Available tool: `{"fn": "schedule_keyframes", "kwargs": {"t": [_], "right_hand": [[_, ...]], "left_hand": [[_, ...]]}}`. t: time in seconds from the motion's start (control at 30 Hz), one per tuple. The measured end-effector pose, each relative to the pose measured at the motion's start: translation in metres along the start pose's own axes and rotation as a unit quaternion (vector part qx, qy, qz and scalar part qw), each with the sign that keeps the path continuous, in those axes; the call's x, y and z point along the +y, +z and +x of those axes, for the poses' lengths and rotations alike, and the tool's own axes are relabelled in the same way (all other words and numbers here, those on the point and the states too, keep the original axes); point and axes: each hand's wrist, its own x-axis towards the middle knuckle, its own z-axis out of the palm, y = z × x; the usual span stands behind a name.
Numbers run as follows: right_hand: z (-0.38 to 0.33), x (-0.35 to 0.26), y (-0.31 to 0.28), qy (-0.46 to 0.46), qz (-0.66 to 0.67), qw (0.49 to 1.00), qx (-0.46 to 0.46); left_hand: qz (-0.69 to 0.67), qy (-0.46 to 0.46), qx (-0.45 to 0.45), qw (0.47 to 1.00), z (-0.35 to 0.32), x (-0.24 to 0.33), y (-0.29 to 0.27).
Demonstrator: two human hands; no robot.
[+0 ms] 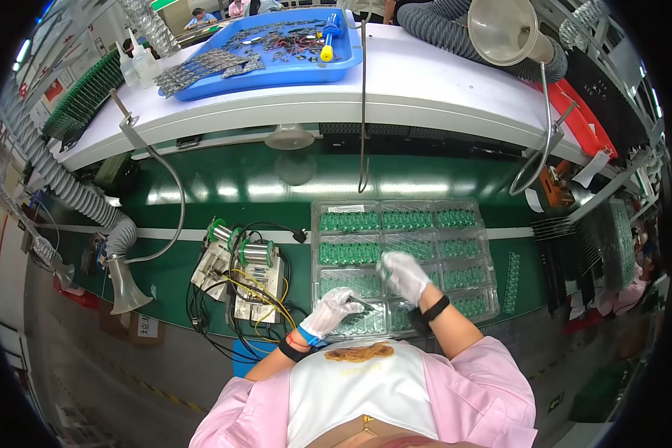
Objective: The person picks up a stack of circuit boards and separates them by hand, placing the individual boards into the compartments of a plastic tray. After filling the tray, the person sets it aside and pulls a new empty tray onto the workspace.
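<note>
While the thumb and forefinger of the white-gloved left hand (327, 313) appear to pinch a small, thin, dark piece (364, 305), the fingers of the white-gloved right hand (405, 276) are bent and angled down and leftward; whether they grip anything cannot be told. Beneath both hands lies a clear plastic tray assembly (403, 234) divided into rectangular compartments, with small green circuit boards (349, 254) set in rows inside them. The left hand is over its near left part, the right hand over its middle column. A blue band (309, 336) and a black band circle the left wrist; another black band (435, 308) circles the right one.

Just right of the trays, a narrow green strip of boards (511, 282) lies on the green work surface (425, 179). To the left stand pale, boxy devices with silver wire spools (257, 252) and tangled black and yellow cables. Farther left hangs a translucent funnel (127, 287) on a grey corrugated hose. Above, a white shelf (425, 75) bears a shallow blue plastic tray (291, 84) of small parts.
</note>
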Motion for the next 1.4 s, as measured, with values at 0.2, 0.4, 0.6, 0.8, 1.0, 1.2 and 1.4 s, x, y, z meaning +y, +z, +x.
{"fn": "schedule_keyframes", "kwargs": {"t": [0.2,0.4,0.6,0.8,1.0,1.2,1.4], "right_hand": [[0.091,0.038,-0.117,-0.172,-0.687,0.665,0.236],[0.088,0.035,-0.074,-0.197,-0.624,0.706,0.271],[0.067,0.022,-0.062,-0.165,-0.603,0.729,0.28],[-0.027,0.004,0.024,-0.163,-0.422,0.888,-0.081],[-0.027,0.019,0.028,-0.428,-0.619,0.653,-0.083],[-0.04,0.011,0.018,-0.284,-0.659,0.675,-0.172],[-0.038,0.021,-0.015,-0.117,-0.171,0.963,-0.172]], "left_hand": [[-0.19,-0.142,0.076,0.969,0.007,0.003,-0.003],[-0.171,-0.102,0.12,0.973,0.0,-0.014,-0.003],[-0.138,-0.142,0.159,0.967,-0.003,0.004,-0.002],[-0.116,-0.127,0.119,0.978,-0.003,0.004,0.01],[0.118,-0.123,0.123,0.978,0.006,0.007,0.006],[0.237,0.019,-0.024,0.971,-0.007,0.004,0.01],[0.032,0.093,-0.054,0.994,-0.003,0.004,0.01]]}}
